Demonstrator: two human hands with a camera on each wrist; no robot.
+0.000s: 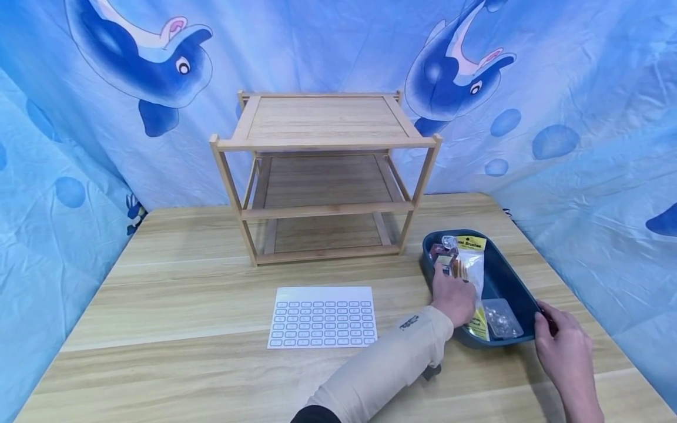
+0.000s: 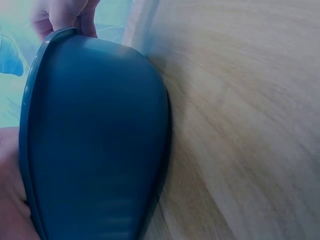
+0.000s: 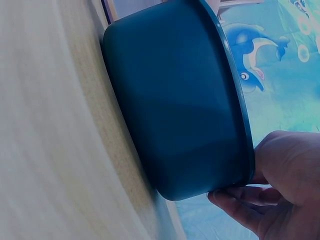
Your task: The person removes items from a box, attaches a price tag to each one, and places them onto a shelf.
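Note:
A dark blue plastic bin [image 1: 502, 258] stands at the right of the table. In it are a clear bag of brushes with a yellow header [image 1: 469, 242], a clear plastic case [image 1: 501, 318] and small items in clear wrapping [image 1: 448, 244]. My left hand [image 1: 455, 296] reaches over the bin's near left side onto these contents, index finger toward the small items; its other fingertips are hidden. My right hand [image 1: 566, 341] grips the bin's near right corner. The right wrist view shows that hand's thumb and fingers [image 3: 245, 207] pinching the rim.
A three-tier wooden shelf [image 1: 328, 144] stands at the back of the table. A white sheet printed with numbered boxes [image 1: 322, 317] lies in front of it. Blue curtains with dolphins [image 1: 317, 47] hang around the table. A small dark object [image 1: 431, 372] shows below the left forearm.

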